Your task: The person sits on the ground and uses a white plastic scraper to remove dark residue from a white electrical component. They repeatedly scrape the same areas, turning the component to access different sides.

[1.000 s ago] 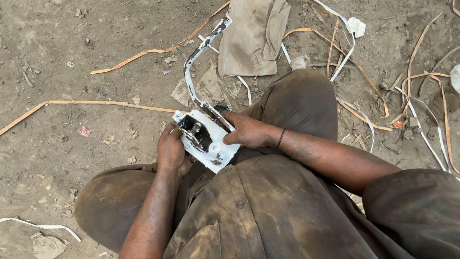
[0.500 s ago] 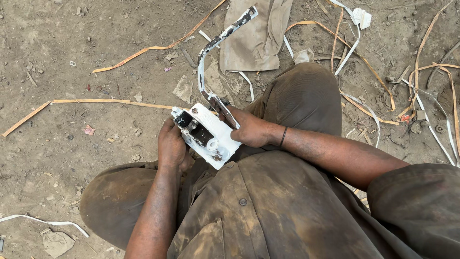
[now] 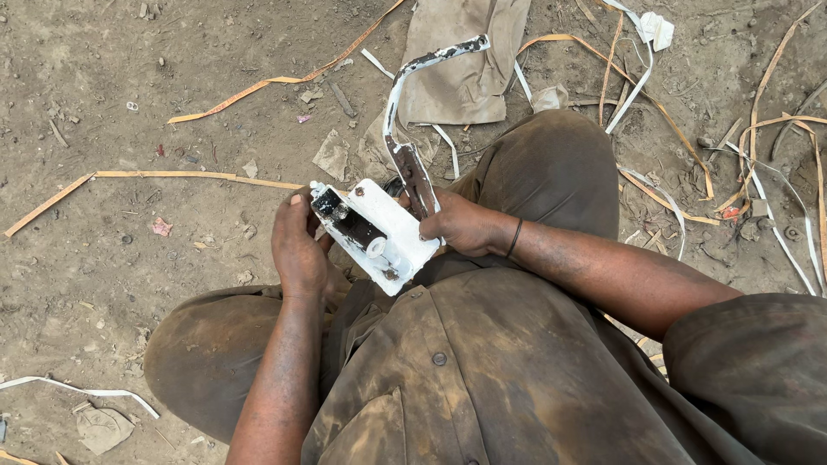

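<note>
**White metal bracket held in both hands above the lap**

Object: one white-painted metal bracket (image 3: 379, 234), a flat plate with dark recesses and a small white round boss near its lower end. One bent metal arm (image 3: 407, 129), paint chipped, rises from the plate's upper right and hooks rightward at the top. The piece is held in the air above the lap, between the knees, tilted so its long side runs upper left to lower right.

Left hand (image 3: 297, 245): closed on the plate's left edge, thumb tip at the upper left corner, fingers wrapped behind. Right hand (image 3: 461, 226): closed around the base of the arm where it joins the plate; one dark band (image 3: 514, 238) on that wrist.

Person seated on dirt ground (image 3: 129, 103), in soiled olive-brown shirt and trousers, two knees (image 3: 543, 164) spread.

Surroundings, counted where possible: one crumpled grey-brown cloth (image 3: 461, 60) at the top edge, behind the arm's hook. Two long orange strips (image 3: 172, 175) on the left half of the ground; a tangle of orange and white strips (image 3: 758, 164) toward the right edge, too overlapped to count. One white strip (image 3: 77, 392) at the lower left edge. Small paper scraps and stones scattered about.

Room: ground on the left half is mostly bare between the strips; the right side is crowded with strips up to the knee.
</note>
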